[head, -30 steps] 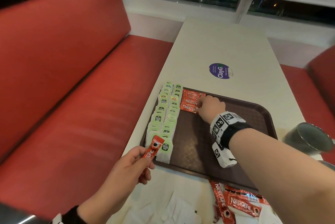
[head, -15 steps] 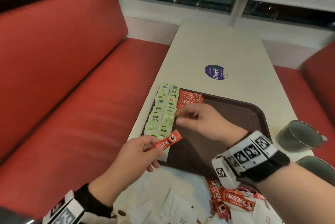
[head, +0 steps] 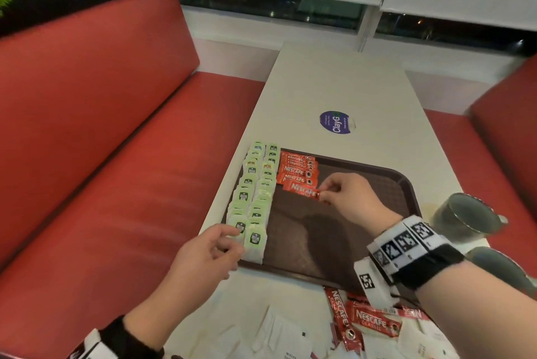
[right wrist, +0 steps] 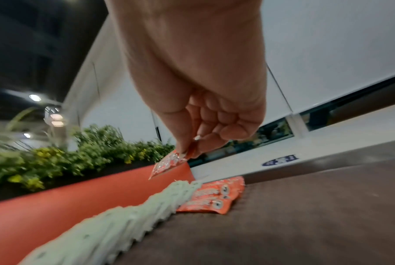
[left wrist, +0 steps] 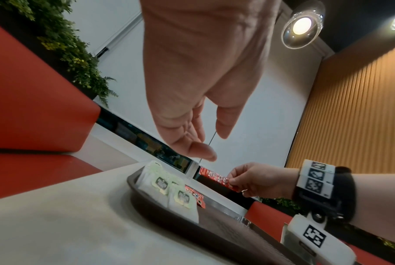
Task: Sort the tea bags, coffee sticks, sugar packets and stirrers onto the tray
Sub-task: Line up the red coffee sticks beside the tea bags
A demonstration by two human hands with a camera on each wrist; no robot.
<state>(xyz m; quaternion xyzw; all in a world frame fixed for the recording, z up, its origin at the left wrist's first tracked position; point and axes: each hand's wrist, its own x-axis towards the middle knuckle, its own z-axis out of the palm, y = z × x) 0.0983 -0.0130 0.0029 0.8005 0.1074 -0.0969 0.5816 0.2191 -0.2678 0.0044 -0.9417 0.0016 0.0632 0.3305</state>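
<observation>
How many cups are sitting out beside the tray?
2. The far cup stands on the table just right of the tray. The near cup is closer to the person, partly cut off by the right forearm. Others may be out of view.

Right hand (head: 350, 199) pinches coffee stick (head: 300, 190) over brown tray (head: 334, 245).
</observation>
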